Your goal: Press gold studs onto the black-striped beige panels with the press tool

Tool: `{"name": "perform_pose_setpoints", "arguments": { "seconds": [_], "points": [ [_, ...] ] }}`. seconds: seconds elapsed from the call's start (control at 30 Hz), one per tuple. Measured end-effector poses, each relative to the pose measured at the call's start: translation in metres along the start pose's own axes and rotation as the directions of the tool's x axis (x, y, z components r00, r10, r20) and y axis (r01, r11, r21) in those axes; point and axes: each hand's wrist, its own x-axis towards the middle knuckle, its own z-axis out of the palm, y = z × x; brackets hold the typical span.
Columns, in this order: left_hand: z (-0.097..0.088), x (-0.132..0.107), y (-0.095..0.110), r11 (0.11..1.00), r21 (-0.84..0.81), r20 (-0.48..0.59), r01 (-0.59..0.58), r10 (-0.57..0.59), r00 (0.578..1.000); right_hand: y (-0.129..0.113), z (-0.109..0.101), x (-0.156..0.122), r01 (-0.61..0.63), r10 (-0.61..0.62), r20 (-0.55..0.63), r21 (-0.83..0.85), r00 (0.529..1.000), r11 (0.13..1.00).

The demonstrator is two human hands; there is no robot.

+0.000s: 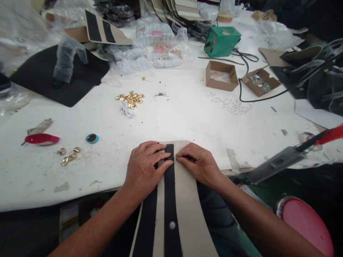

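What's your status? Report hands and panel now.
Left hand, right hand on beige-and-black panel. Gold fittings off to left, not touching.

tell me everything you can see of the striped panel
The panel is a long beige sheet, leather-like, with two black stripes along it and a round silver stud on one stripe. Its far end lies on the white table, its near end runs off the edge, and the left hand and right hand press on it.

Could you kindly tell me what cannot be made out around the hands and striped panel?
Head view:
Upper part of the panel beneath the left hand and right hand: hidden by them.
Panel's lower end: cut off by the bottom edge.
Contents of the cardboard box: too small to tell.
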Motion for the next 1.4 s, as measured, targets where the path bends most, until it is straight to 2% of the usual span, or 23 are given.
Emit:
{"name": "perform_pose_setpoints", "arguments": {
  "seconds": [0.57,1.03,1.4],
  "points": [
    [0.002,-0.003,-0.001,0.998,-0.044,-0.002,0.046,-0.046,0.999,0.0,-0.001,0.001,0.04,-0.039,0.025,-0.047,0.999,0.998],
    [0.002,-0.005,0.0,0.998,-0.041,-0.01,0.048,-0.049,0.999,-0.003,0.0,0.001,-0.019,0.025,0.041,-0.128,0.999,0.992],
    [0.004,-0.011,0.001,0.997,-0.067,-0.027,0.049,-0.051,0.998,-0.009,0.005,0.002,-0.065,0.064,-0.014,-0.125,0.998,0.99]
  ]
}}
